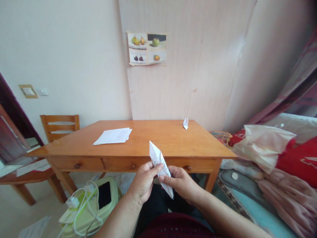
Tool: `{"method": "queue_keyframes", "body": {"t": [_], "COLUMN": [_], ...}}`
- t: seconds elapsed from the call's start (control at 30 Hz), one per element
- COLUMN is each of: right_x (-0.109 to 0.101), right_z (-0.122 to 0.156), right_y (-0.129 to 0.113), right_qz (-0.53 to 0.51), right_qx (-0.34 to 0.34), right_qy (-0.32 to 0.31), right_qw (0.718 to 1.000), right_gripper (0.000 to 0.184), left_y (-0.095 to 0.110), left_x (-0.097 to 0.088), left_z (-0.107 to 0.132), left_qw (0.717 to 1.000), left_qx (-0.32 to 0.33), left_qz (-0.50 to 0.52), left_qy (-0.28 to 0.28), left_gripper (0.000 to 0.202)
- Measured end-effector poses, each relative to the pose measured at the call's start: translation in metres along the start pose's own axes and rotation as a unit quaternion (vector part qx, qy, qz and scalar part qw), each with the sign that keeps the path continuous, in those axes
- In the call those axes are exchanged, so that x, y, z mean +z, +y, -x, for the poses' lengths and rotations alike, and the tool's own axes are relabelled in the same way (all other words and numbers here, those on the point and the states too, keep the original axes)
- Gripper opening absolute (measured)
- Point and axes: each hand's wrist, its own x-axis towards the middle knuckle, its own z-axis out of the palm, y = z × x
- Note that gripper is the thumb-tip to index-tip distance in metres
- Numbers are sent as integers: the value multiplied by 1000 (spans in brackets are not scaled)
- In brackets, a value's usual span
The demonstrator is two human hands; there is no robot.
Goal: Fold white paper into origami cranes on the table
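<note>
The left hand (pixel 143 181) and right hand (pixel 182 182) each pinch 1 folded paper (pixel 164 170), nearer than the table (pixel 148 150); some fingers are hidden. On top: 1 stack of sheets (pixel 111 136) left, count unclear, and 1 small paper piece (pixel 185 123) far right.

a home: wooden desk (pixel 160 132), curtain (pixel 294 82)

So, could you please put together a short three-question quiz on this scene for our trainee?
1. True or false: the left hand and the right hand both hold the folded paper.
2. Fill in: seen from the person's seat, a small white paper piece lies near the far ____ corner of the table.
3. How many fruit pictures show above the table?

Key: 1. True. 2. Right. 3. Four.
</note>
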Motion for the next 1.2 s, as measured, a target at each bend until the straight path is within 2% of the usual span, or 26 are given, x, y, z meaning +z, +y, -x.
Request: {"method": "queue_keyframes", "body": {"t": [0.17, 0.43, 0.6, 0.73, 0.97, 1.2], "right_x": [1, 3, 4, 5, 3, -2], "right_z": [1, 2, 5, 7, 6, 1], "right_y": [-1, -5, -6, -8, -2, -8], "right_qz": [-27, -44, -32, -16, 30, 26], "right_qx": [13, -9, 16, 50, 29, -33], "right_qy": [9, -6, 10, -1, -17, 86], "right_qw": [1000, 999, 999, 999, 999, 995], "right_gripper": [41, 44, 45, 41, 43, 38], "left_y": [2, 0, -1, 1, -1, -2], "left_x": [1, 0, 0, 1, -3, -3], "left_z": [0, -1, -2, -2, -2, 1], "left_qw": [1000, 997, 1000, 999, 1000, 997], "left_qx": [0, -38, -11, 22, 23, 54], "left_qz": [3, 71, 23, 2, 15, -55], "left_qy": [29, -5, 8, 27, 7, -11], "left_gripper": [30, 27, 29, 27, 25, 30]}}
